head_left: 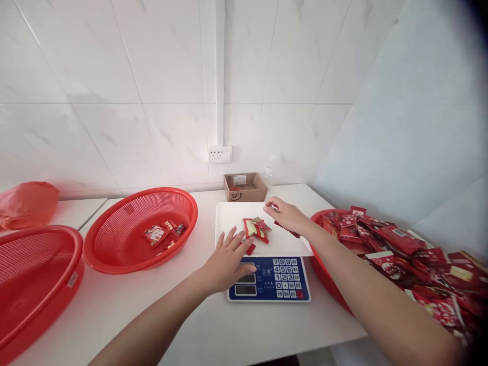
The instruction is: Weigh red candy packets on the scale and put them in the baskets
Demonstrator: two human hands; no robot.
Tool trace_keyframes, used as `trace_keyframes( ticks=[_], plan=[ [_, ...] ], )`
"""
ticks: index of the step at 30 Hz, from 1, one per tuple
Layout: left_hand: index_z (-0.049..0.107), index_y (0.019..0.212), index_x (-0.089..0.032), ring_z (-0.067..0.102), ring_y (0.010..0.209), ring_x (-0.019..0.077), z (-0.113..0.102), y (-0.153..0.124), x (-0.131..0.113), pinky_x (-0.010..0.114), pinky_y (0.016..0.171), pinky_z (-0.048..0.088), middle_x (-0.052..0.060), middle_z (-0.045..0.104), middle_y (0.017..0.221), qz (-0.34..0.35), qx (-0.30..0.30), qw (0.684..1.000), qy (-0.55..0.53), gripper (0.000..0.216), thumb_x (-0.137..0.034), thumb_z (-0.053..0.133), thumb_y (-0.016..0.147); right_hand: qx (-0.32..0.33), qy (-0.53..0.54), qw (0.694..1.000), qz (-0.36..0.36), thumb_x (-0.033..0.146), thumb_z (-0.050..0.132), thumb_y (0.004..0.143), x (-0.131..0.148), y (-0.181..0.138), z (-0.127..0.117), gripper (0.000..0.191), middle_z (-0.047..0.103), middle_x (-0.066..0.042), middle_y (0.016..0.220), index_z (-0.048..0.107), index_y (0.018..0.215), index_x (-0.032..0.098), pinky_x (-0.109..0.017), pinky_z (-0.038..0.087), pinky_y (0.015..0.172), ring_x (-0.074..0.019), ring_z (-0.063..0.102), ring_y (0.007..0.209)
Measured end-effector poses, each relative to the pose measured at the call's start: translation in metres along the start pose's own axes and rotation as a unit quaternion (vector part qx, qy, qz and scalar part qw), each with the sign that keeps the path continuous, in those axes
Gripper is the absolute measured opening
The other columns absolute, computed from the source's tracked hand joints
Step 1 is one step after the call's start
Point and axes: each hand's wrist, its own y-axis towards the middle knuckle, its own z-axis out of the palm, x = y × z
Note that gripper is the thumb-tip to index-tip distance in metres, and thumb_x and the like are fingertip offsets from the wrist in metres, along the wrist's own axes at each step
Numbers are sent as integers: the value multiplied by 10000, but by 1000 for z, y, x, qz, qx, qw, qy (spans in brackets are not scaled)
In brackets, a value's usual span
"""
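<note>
Left hand (227,265) is spread, right hand's (292,217) grip I can't tell, packets (256,230) on the digital scale (269,297), its nine-o'clock basket (122,213) barely filled, its three-o'clock tub (327,277) heaped!

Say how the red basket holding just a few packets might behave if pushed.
The basket is probably light for its size, given its perforated walls and few packets. Being wide and low, it seems unlikely to tip. The packets, lying loose, may slide.
</note>
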Motion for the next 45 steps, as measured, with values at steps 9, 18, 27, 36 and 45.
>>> trace_keyframes(
  ticks=[9,18,27,36,45],
  plan=[
    [455,1308,-260,175,1407,347,0,49,7,612,1102,148,76,428,1419,38,2,998,58,459,-506,418,922,-65,31,997,28,409,377,887,-11,28,35,310,662,-53,1054,524,1088,223,-313,450,775,-187,615,879],
    [551,1161,-196,326,1333,313,-21,42,32,552,1069,234,116,519,1306,-2,-24,996,91,372,-459,414,937,-88,-6,996,-15,251,367,881,-19,22,33,382,568,-100,1238,469,1244,189,-334,409,944,-191,533,1128],
    [513,1241,-181,376,1298,315,-17,41,33,556,1068,244,148,509,1310,-19,-38,994,97,433,-470,418,933,0,-83,989,-120,262,464,847,-1,-22,57,444,509,-111,1321,527,1286,239,-403,376,1019,-243,468,1233],
    [350,1411,-256,103,1438,264,-30,-31,16,501,1145,167,75,257,1536,8,-24,999,-37,573,-554,378,922,-136,-38,990,-22,491,411,847,-50,-108,20,494,514,-108,1357,527,1252,233,-451,325,1087,-253,454,1268],
    [521,1272,-293,540,1198,216,-12,-117,5,321,891,520,35,581,1301,-162,-73,955,-238,398,-464,443,921,-148,-64,983,91,606,421,795,-106,-178,19,507,639,-111,1195,593,1121,258,-517,476,915,-326,579,1115]
  ],
)
